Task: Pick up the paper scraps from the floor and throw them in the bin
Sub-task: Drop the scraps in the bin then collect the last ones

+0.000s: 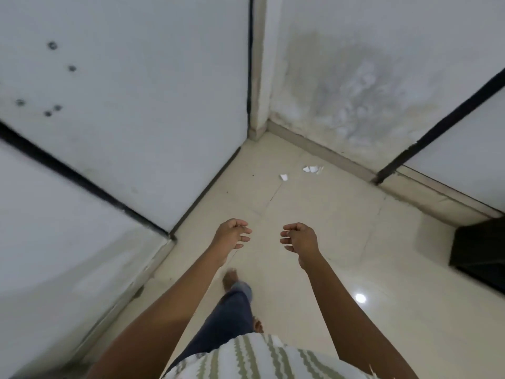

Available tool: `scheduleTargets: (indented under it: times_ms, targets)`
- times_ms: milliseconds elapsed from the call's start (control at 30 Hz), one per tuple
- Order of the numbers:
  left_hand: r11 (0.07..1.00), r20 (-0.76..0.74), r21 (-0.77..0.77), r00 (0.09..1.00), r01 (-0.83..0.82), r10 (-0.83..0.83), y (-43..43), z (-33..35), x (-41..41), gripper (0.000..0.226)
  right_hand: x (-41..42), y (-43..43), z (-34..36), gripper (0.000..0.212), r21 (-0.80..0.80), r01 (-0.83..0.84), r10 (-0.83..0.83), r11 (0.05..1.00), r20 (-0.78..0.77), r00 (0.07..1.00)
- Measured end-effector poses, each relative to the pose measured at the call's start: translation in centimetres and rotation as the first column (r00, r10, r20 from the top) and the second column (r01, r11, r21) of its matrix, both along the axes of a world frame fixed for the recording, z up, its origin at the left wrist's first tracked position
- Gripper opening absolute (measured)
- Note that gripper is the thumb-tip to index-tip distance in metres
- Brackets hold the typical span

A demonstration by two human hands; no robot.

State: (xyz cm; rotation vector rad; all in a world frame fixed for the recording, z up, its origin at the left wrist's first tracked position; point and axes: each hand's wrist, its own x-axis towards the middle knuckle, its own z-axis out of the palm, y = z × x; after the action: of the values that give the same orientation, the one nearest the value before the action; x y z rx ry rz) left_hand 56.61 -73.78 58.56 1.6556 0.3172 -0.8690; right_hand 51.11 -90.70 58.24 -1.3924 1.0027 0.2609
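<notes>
White paper scraps lie on the cream tiled floor near the far corner: one small scrap (284, 177) and, to its right, a little cluster of scraps (312, 169). My left hand (232, 235) and my right hand (299, 237) are stretched out in front of me at mid-frame, well short of the scraps. Both hands hold nothing, fingers loosely curled and apart. No bin shows clearly in this view.
White panel walls with black seams close in on the left (123, 105) and a stained wall (355, 91) at the back right. A dark box-like object (481, 250) stands at the right edge. My bare foot (231, 280) is stepping forward on the floor.
</notes>
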Motion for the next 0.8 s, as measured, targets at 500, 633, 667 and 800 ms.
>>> scheduleTargets:
  times_ms: [500, 633, 667, 800]
  targets:
    - [0.971, -0.003, 0.075, 0.973, 0.229, -0.229, -23.5, -2.4, 24.1, 0.014, 19.9, -23.0, -2.4, 0.02, 0.005, 0.193, -0.192, 0.981, -0.051, 0.98]
    - [0.979, -0.021, 0.094, 0.983, 0.183, -0.182, -29.1, -4.2, 28.5, 0.013, 24.6, -28.9, -4.4, 0.022, 0.027, 0.142, -0.14, 0.989, -0.077, 0.987]
    - [0.981, -0.027, 0.095, 0.986, 0.168, -0.166, -30.4, -4.6, 29.4, 0.013, 25.6, -30.2, -5.0, 0.021, 0.026, 0.119, -0.117, 0.993, -0.084, 0.99]
    - [0.988, -0.045, 0.124, 0.995, 0.091, -0.086, -35.9, -7.7, 32.8, 0.015, 30.5, -36.2, -7.9, 0.022, -0.013, 0.0, -0.002, 1.0, -0.131, 0.991]
